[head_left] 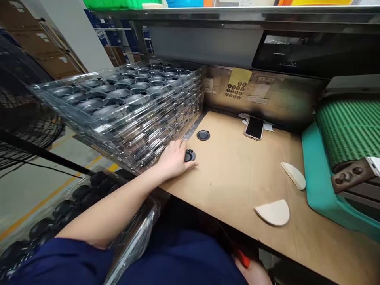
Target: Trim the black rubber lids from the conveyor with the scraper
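Note:
My left hand (174, 159) rests at the left edge of the brown board, beside the stacked trays. Its fingers reach past a black round cap (190, 155) and its thumb stretches out on the near side, apart from the fingers. The palm hides part of that cap. A second black round cap (203, 135) lies flat just beyond. Low in the view, below the table edge, my right hand (255, 273) is closed around a red-handled tool (244, 259). A thin dark shaft seems to run up from it; its kind is unclear in the shadow.
Clear plastic trays (118, 114) of black round parts stand stacked at left. A phone (254, 128) lies at the back. Two pale half-round pieces (274, 213) lie near a green machine (314, 178) at right. A metal shelf (237, 15) crosses above. Bagged black parts (80, 198) sit low left.

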The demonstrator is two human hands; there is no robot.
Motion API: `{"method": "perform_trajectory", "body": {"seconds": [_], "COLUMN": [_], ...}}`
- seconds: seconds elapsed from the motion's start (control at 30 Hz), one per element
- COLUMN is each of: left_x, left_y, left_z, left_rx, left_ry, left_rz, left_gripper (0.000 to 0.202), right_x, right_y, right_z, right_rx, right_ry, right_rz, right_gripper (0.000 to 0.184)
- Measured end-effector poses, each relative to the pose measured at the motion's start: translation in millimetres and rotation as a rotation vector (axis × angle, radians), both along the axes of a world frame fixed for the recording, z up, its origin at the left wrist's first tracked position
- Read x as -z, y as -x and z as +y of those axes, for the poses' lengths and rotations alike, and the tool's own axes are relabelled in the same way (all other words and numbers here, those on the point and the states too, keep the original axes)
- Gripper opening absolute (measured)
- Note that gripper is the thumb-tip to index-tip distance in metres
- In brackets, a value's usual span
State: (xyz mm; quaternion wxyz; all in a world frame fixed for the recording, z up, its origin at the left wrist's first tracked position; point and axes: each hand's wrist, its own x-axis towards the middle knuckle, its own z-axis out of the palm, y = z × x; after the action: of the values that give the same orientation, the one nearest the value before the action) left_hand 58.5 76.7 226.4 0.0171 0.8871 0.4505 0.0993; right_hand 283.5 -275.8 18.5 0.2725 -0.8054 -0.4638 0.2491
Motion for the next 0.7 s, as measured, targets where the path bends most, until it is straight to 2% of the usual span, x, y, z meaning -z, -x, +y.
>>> {"method": "perform_trajectory", "body": {"seconds": [0.1,0.23,0.4,0.47,0.57,0.63,0.7], "left_x": [16.3,25.5,34.1,36.1,30.9,19.3,4.1], "left_y": [-14,-11,6,9,12,17,28], "left_z": [20,21,15,15,12,1,-20], "left_rx": [-0.015,0.01,-0.015,-0.02,-0.006,-0.016,0.005], "left_ry": [0.023,0.034,0.05,0.075,0.114,0.11,0.145], "left_rz": [0.005,-0.017,-0.099,-0.119,-0.146,-0.17,-0.232], "left_gripper": [0.071,0.048,0.067,0.064,0.052,0.052,0.053], "right_x": [9.5,14.2,23.3,27.4,31.0,30.8,29.0], "right_y": [2,7,3,-1,-4,-5,-5], "right_z": [-1,-9,-10,-9,-8,-9,-11], "right_rx": [0.018,0.061,0.031,0.0,-0.046,-0.077,-0.102], "right_ry": [0.017,0.029,0.076,0.095,0.107,0.109,0.114], "right_rz": [0.007,0.002,-0.008,-0.022,-0.056,-0.08,-0.104], "right_gripper": [0.025,0.03,0.029,0.032,0.035,0.034,0.031]}}
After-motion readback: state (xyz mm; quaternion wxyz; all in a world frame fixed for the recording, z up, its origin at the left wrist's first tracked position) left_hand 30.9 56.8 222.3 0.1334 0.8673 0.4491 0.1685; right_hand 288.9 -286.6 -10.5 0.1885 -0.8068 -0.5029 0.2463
